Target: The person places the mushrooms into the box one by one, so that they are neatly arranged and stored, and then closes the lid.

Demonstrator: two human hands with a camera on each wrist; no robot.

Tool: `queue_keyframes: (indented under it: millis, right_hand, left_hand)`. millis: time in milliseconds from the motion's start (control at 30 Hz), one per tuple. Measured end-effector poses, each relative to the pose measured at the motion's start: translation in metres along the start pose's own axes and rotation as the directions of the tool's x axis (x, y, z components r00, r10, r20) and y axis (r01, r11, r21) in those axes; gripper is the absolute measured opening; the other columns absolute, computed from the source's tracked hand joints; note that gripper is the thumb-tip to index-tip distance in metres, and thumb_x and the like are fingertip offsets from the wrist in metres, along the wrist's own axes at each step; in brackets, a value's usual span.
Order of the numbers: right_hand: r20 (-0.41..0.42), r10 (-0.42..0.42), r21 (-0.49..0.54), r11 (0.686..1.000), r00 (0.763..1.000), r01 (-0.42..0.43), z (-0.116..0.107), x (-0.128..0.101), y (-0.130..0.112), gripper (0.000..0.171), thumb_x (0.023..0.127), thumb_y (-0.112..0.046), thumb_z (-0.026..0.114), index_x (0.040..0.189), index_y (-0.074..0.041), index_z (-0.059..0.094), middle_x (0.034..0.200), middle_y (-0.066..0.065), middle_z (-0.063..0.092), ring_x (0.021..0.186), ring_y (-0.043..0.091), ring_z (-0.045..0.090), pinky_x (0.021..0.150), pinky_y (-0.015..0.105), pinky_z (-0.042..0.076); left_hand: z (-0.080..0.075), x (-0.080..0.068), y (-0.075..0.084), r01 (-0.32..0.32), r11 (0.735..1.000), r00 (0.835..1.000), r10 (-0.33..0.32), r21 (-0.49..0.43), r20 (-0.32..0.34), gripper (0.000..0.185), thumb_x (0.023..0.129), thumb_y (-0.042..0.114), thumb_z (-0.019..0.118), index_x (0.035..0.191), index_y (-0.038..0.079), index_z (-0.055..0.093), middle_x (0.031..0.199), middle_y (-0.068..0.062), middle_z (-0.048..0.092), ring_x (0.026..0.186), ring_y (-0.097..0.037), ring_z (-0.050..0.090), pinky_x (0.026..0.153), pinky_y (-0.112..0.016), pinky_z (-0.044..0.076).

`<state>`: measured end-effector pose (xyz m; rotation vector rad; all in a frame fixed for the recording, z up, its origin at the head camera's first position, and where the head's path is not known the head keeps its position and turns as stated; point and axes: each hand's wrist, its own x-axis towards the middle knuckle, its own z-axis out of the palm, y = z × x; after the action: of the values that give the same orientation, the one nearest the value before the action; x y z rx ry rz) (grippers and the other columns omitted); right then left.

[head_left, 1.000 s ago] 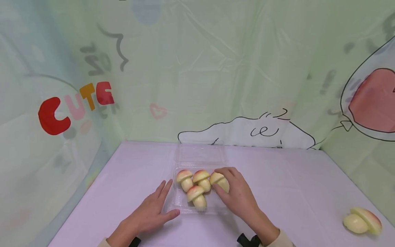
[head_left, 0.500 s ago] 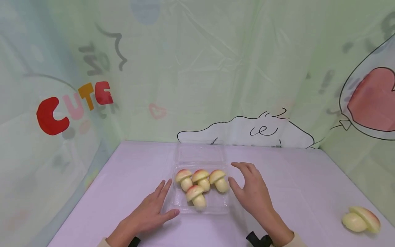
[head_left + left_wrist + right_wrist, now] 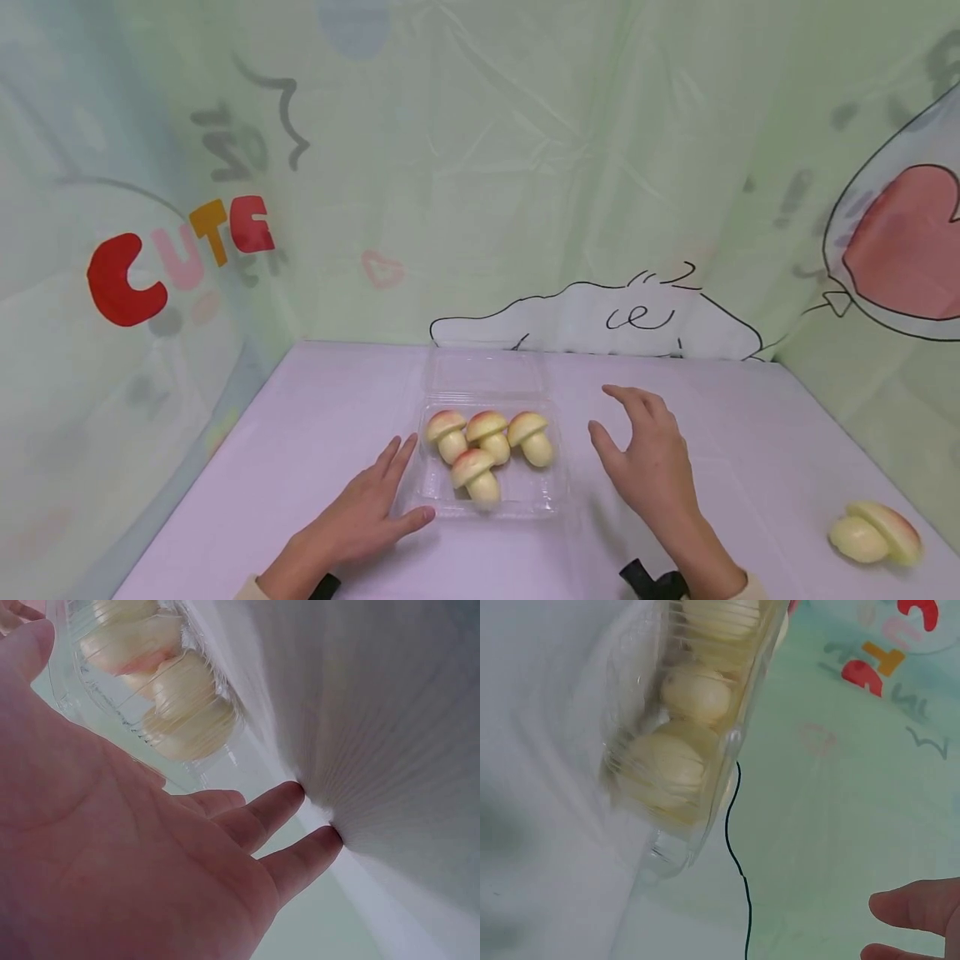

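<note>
Pale lilac cloth covers the counter, backed by a green cartoon-printed curtain. At its middle sits a clear plastic clamshell box, lid open, holding four mushroom-shaped buns with pink-tinted caps. Left hand lies flat, fingers spread, touching the box's left edge. Right hand hovers just right of the box, fingers loosely spread, holding nothing. Another mushroom-shaped bun lies far right.

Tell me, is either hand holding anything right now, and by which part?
Nothing is held. The left hand rests flat on the table against the clear tray; the right hand hovers open beside it, apart from the mushroom-shaped pieces.
</note>
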<state>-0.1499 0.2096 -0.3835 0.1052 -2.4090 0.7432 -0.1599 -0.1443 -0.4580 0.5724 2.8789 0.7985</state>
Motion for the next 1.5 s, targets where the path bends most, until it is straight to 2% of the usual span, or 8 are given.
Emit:
queue_keyframes:
  millis: [267,500,667,933,1300,1500]
  right_hand:
    - [-0.024,0.051,-0.030,0.998,0.998,-0.052,-0.011,0.003,0.007,0.046,0.090,-0.012,0.076,0.134,-0.005,0.063,0.131,0.028,0.058,0.115,0.052,0.058,0.082,0.068,0.045]
    - [-0.068,0.124,-0.057,0.990,0.990,-0.128,-0.026,0.005,0.026,0.046,0.092,-0.013,0.072,0.135,-0.004,0.062,0.136,0.031,0.055,0.119,0.053,0.053,0.086,0.072,0.040]
    - [-0.079,0.146,-0.093,0.984,0.986,-0.154,-0.034,0.002,0.042,0.046,0.092,-0.014,0.071,0.136,-0.003,0.061,0.136,0.032,0.053,0.115,0.056,0.052,0.087,0.073,0.039]
    - [-0.060,0.230,-0.150,0.960,0.971,-0.237,-0.046,-0.001,0.065,0.049,0.095,-0.018,0.067,0.140,-0.003,0.058,0.140,0.035,0.048,0.116,0.061,0.047,0.088,0.075,0.034]
    - [-0.051,0.295,-0.212,0.930,0.954,-0.299,-0.060,-0.002,0.089,0.051,0.096,-0.024,0.062,0.141,-0.002,0.055,0.142,0.036,0.046,0.117,0.063,0.044,0.084,0.073,0.034]
    - [-0.054,0.335,-0.260,0.905,0.941,-0.337,-0.074,0.000,0.101,0.053,0.098,-0.026,0.057,0.145,-0.001,0.051,0.146,0.036,0.042,0.118,0.065,0.041,0.088,0.075,0.032]
  left_hand:
    - [0.001,-0.001,-0.001,0.000,1.000,1.000,0.000,-0.001,-0.001,0.097,0.094,0.068,0.058,0.168,0.020,0.017,0.170,-0.020,0.023,0.145,-0.048,0.042,0.114,-0.064,0.037]
    - [0.001,-0.001,-0.002,0.000,1.000,1.000,0.000,0.002,0.003,0.097,0.094,0.070,0.058,0.168,0.021,0.016,0.170,-0.020,0.022,0.145,-0.047,0.043,0.113,-0.064,0.038]
    - [0.001,0.000,-0.002,0.003,1.000,1.000,-0.003,0.001,0.006,0.097,0.095,0.070,0.057,0.168,0.022,0.015,0.171,-0.020,0.022,0.145,-0.047,0.042,0.113,-0.064,0.037]
    - [0.000,0.000,-0.002,0.006,1.000,1.000,-0.006,-0.002,0.008,0.098,0.094,0.070,0.057,0.168,0.021,0.016,0.171,-0.019,0.022,0.145,-0.047,0.043,0.113,-0.064,0.038]
    - [0.000,0.000,-0.001,0.007,1.000,1.000,-0.007,-0.006,0.007,0.098,0.094,0.070,0.058,0.168,0.022,0.016,0.170,-0.020,0.022,0.144,-0.048,0.044,0.113,-0.065,0.038]
    - [-0.001,0.000,0.000,0.012,1.000,1.000,-0.012,-0.008,0.009,0.098,0.094,0.068,0.059,0.168,0.020,0.016,0.170,-0.021,0.022,0.144,-0.049,0.043,0.113,-0.065,0.037]
